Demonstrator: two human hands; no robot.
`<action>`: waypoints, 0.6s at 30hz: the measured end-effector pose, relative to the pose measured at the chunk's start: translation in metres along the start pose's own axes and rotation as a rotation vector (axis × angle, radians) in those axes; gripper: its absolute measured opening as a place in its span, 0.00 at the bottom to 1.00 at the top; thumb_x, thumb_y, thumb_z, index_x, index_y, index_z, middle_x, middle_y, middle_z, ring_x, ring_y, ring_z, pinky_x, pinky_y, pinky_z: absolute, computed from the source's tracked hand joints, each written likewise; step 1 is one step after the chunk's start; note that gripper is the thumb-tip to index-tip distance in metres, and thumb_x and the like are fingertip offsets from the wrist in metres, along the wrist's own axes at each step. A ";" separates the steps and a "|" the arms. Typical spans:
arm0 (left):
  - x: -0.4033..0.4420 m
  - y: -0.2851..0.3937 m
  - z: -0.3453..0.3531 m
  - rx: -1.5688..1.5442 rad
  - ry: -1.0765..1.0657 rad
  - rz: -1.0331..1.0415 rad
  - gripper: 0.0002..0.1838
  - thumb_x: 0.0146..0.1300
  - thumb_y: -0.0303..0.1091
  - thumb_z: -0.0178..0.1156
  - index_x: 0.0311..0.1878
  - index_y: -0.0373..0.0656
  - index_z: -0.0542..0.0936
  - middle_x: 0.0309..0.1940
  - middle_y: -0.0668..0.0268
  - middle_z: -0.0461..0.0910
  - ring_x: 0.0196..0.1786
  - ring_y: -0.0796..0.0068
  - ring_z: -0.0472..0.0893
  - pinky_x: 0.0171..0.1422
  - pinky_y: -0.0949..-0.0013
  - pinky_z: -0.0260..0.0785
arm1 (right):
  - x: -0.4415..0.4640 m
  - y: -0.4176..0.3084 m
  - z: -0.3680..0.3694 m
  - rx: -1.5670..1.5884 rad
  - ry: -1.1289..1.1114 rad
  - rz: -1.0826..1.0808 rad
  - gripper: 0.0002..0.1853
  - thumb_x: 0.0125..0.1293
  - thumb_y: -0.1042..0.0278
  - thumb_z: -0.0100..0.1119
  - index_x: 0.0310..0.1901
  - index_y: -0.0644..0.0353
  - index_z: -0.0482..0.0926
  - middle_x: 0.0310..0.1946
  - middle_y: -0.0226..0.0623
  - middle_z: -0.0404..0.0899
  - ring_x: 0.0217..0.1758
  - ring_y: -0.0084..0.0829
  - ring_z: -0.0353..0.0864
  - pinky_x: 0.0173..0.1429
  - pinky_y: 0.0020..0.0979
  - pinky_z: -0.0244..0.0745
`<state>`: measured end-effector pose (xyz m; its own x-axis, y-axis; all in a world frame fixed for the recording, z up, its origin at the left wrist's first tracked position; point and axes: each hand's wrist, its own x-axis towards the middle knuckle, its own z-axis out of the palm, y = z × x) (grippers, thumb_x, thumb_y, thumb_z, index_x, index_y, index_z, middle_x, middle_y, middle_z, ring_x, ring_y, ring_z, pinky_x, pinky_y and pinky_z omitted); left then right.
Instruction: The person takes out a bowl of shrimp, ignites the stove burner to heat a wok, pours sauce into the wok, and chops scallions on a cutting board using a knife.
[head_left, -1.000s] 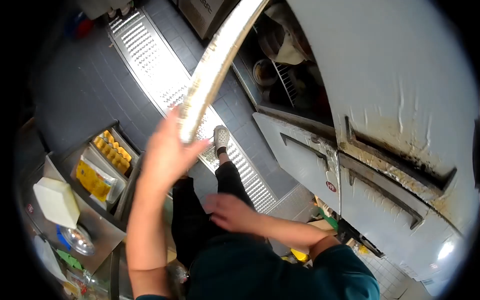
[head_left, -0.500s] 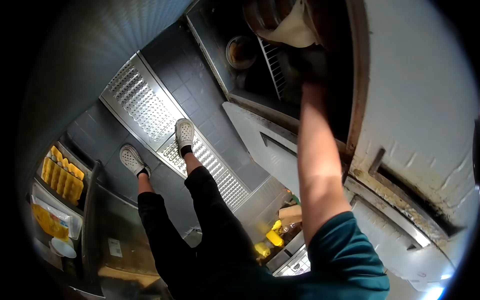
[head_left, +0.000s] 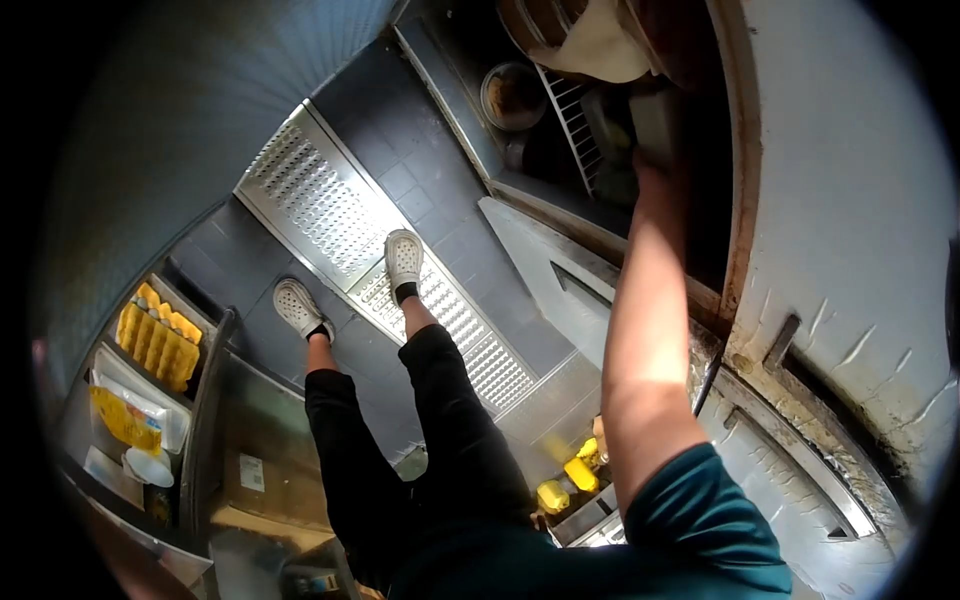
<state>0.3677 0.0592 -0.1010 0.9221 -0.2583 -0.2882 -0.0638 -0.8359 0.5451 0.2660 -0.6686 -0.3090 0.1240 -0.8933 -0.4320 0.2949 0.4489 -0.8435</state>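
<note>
My right hand (head_left: pixel 652 168) reaches into the dark inside of an open refrigerated cabinet (head_left: pixel 590 228). It is at the near edge of a pale rectangular container (head_left: pixel 655 125) and seems to touch it. Shadow hides most of the fingers, so their grip does not show. Left of the hand is a greenish, see-through tub (head_left: pixel 608 120), beside a white wire rack (head_left: pixel 570 120). A round clear container (head_left: pixel 513 97) with brownish contents stands farther left. Above the hand, a cream cloth or sheet (head_left: pixel 600 45) hangs over a large brown rounded vessel (head_left: pixel 530 22). My left hand is out of view.
An open lower door (head_left: pixel 550 275) juts out below the cabinet. A perforated metal strip (head_left: pixel 320 200) crosses the tiled floor under my feet. At left, a shelf holds yellow egg trays (head_left: pixel 160 335), a yellow packet (head_left: pixel 128 418) and a white bowl (head_left: pixel 148 467). Yellow bottles (head_left: pixel 580 474) stand below.
The view has shifted, so the scene sits farther right and the floor slightly lower. The pale container by my right hand now shows; the hand was blurred in shadow before.
</note>
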 end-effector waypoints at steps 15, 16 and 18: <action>-0.042 0.042 0.010 -0.030 0.110 0.164 0.35 0.55 0.46 0.79 0.60 0.35 0.79 0.54 0.50 0.83 0.56 0.53 0.84 0.61 0.58 0.75 | -0.424 -0.153 -0.194 -0.307 -0.533 0.706 0.27 0.71 0.64 0.60 0.69 0.63 0.70 0.66 0.43 0.76 0.71 0.43 0.73 0.76 0.47 0.68; -0.058 0.051 0.023 -0.065 0.157 0.132 0.32 0.58 0.50 0.76 0.58 0.37 0.81 0.54 0.51 0.83 0.54 0.53 0.84 0.59 0.57 0.76 | -0.441 -0.177 -0.197 -0.396 -0.579 0.722 0.27 0.71 0.64 0.60 0.69 0.61 0.69 0.65 0.43 0.76 0.71 0.44 0.72 0.77 0.50 0.66; -0.091 0.058 0.050 -0.298 -0.026 -0.005 0.28 0.66 0.57 0.67 0.54 0.39 0.84 0.44 0.50 0.86 0.49 0.52 0.85 0.56 0.55 0.77 | -0.490 -0.203 -0.174 -0.447 -0.680 0.689 0.37 0.69 0.65 0.61 0.77 0.61 0.58 0.73 0.47 0.69 0.76 0.46 0.67 0.81 0.52 0.61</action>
<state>0.2609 0.0099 -0.0829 0.9119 -0.2703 -0.3089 0.0585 -0.6593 0.7496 -0.0195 -0.3179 0.0189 0.6753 -0.2063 -0.7081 -0.3979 0.7065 -0.5853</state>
